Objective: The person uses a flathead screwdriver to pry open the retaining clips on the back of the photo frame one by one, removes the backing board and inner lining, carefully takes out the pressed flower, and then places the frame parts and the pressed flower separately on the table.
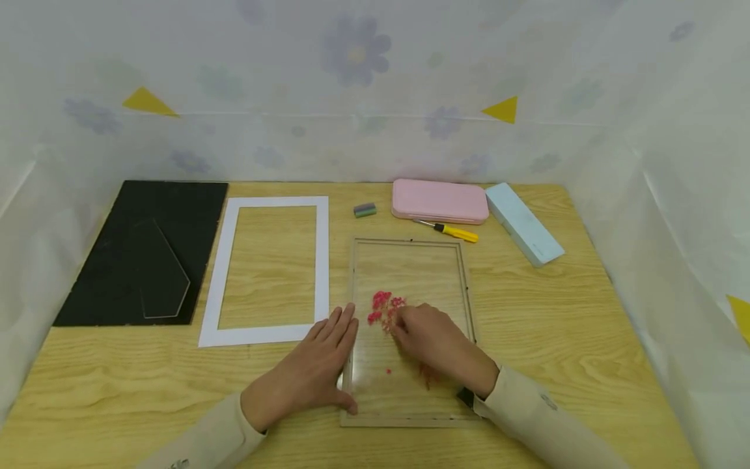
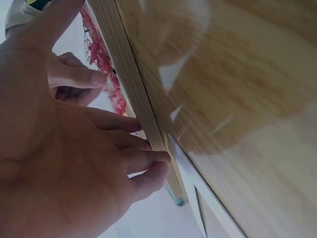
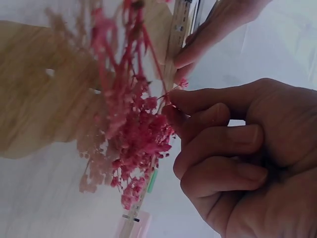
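A picture frame with a clear pane [image 1: 404, 421] lies in front of me, its back side up. Pink dried flowers [image 1: 381, 300] lie on the pane near its middle, with more sprigs [image 1: 429, 372] lower down, partly under my right arm. My left hand [image 1: 307, 371] rests along the frame's left edge, fingers extended and thumb near the lower corner. My right hand [image 1: 436, 335] is over the pane; in the right wrist view its thumb and forefinger pinch a thin flower sprig [image 3: 183, 83] beside the pink cluster [image 3: 143, 134]. The other fingers curl toward the palm.
To the left lie a white mat border [image 1: 322, 260] and a black backing board [image 1: 146, 260] with a stand. Behind the frame are small green-grey pieces [image 1: 364, 210], a pink case [image 1: 439, 200], a yellow-handled screwdriver [image 1: 459, 233] and a light blue box [image 1: 524, 225].
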The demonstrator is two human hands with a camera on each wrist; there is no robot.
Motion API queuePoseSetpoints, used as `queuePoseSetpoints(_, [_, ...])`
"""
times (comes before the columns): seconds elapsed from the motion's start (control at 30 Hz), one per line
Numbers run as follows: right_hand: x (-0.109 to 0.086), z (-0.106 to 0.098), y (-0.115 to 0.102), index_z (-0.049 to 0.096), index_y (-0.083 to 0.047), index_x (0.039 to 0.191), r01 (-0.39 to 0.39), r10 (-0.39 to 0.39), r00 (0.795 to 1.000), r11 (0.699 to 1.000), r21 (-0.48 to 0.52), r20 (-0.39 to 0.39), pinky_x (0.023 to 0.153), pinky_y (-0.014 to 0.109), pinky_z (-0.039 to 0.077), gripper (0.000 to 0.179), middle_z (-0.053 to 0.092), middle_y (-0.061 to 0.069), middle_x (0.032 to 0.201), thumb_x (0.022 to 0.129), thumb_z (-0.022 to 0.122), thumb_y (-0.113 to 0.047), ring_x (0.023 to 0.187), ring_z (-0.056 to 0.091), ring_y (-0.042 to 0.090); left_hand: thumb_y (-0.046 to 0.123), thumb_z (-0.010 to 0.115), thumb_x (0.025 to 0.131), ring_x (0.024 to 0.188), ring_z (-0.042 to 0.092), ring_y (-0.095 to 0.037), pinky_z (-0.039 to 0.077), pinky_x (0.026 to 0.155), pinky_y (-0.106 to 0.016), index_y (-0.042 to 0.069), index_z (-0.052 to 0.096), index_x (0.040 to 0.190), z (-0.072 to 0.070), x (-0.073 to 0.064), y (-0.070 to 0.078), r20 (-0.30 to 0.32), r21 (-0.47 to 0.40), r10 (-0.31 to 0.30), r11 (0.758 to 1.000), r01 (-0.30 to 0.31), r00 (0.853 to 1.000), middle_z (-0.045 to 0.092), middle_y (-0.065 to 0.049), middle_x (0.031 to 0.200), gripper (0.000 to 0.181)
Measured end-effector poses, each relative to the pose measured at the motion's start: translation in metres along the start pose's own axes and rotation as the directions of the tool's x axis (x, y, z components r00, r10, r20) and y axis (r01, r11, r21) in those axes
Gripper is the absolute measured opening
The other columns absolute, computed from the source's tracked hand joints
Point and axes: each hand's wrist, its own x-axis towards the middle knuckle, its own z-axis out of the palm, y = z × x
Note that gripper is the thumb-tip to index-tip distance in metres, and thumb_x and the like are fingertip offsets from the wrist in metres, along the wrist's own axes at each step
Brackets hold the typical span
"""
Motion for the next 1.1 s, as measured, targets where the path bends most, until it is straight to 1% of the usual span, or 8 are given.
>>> queuePoseSetpoints(0.1, [-0.007,-0.004,-0.001,0.062,-0.015,0.071,-0.025,0.026,0.999,0.999,0.035,-0.025,0.047,0.025,0.036,0.027,0.048,-0.008,0.056,0.097,0.067,-0.020,0.049,0.041,0.006,0.067,0.083,0.062,0.149,0.017,-0.043,0.028,0.115,-0.054,-0.011,0.027,0.152,0.000,0.000,0.000,-0.003,-0.004,-0.002,1.000,0.002,1.000,0.013,-0.028,0.162,0.131])
queuePoseSetpoints(0.2, [-0.018,-0.008,-0.001,0.064,-0.013,0.072,-0.049,0.051,0.997,0.998,0.038,-0.058,0.047,0.026,0.037,0.026,0.051,-0.007,0.057,0.096,0.069,-0.023,0.049,0.043,0.006,0.067,0.083,0.062,0.149,0.018,-0.044,0.028,0.115,-0.055,-0.011,0.026,0.152,0.001,0.001,0.000,-0.009,-0.004,-0.004,1.000,0.003,1.000,0.014,-0.028,0.162,0.132])
queuePoseSetpoints(0.37, [-0.033,-0.012,0.003,0.069,-0.009,0.079,-0.072,0.076,0.991,0.997,0.038,-0.111,0.050,0.025,0.041,0.018,0.058,-0.006,0.062,0.094,0.072,-0.019,0.052,0.046,0.006,0.068,0.083,0.061,0.149,0.017,-0.044,0.028,0.115,-0.054,-0.011,0.026,0.152,0.003,0.002,-0.001,-0.013,-0.001,-0.002,1.000,0.002,1.000,0.013,-0.029,0.162,0.133])
queuePoseSetpoints(0.6, [-0.047,-0.010,0.016,0.066,-0.012,0.077,-0.077,0.078,0.984,0.997,0.011,-0.161,0.048,0.024,0.037,0.021,0.053,-0.009,0.060,0.093,0.073,-0.023,0.051,0.042,0.005,0.066,0.084,0.062,0.149,0.016,-0.044,0.028,0.114,-0.055,-0.011,0.025,0.153,0.001,0.001,-0.001,-0.002,-0.016,-0.009,1.000,0.009,1.000,0.012,-0.028,0.162,0.132])
queuePoseSetpoints(0.7, [-0.053,-0.009,0.021,0.060,-0.013,0.075,-0.081,0.074,0.984,0.996,-0.041,-0.162,0.046,0.024,0.035,0.024,0.049,-0.008,0.058,0.094,0.072,-0.023,0.049,0.040,0.006,0.065,0.084,0.062,0.149,0.015,-0.044,0.027,0.115,-0.055,-0.010,0.024,0.153,0.000,0.001,-0.001,0.001,-0.028,-0.012,1.000,0.012,1.000,0.012,-0.028,0.163,0.132])
queuePoseSetpoints(0.83, [-0.063,-0.009,0.025,0.060,-0.013,0.077,-0.102,0.088,0.986,0.990,-0.095,-0.144,0.046,0.025,0.036,0.022,0.048,-0.007,0.058,0.093,0.072,-0.019,0.049,0.040,0.007,0.064,0.084,0.063,0.149,0.014,-0.044,0.027,0.115,-0.056,-0.010,0.023,0.154,-0.001,0.001,-0.001,0.010,-0.041,-0.014,0.999,0.015,1.000,0.010,-0.028,0.163,0.132])
queuePoseSetpoints(0.93, [-0.069,-0.009,0.028,0.063,-0.012,0.077,-0.127,0.116,0.985,0.988,-0.084,-0.129,0.046,0.024,0.037,0.018,0.050,-0.007,0.059,0.092,0.072,-0.016,0.050,0.042,0.006,0.064,0.084,0.064,0.150,0.013,-0.044,0.026,0.115,-0.056,-0.010,0.022,0.154,-0.001,0.001,-0.001,0.020,-0.053,-0.019,0.998,0.020,1.000,0.009,-0.027,0.163,0.132])
queuePoseSetpoints(1.1, [-0.074,-0.008,0.032,0.064,-0.011,0.080,-0.147,0.139,0.984,0.986,-0.076,-0.108,0.044,0.024,0.038,0.017,0.051,-0.007,0.059,0.093,0.072,-0.017,0.049,0.043,0.005,0.062,0.085,0.064,0.150,0.013,-0.044,0.026,0.115,-0.057,-0.010,0.022,0.154,-0.002,0.000,0.000,0.019,-0.064,-0.016,0.998,0.017,1.000,0.009,-0.027,0.163,0.131])
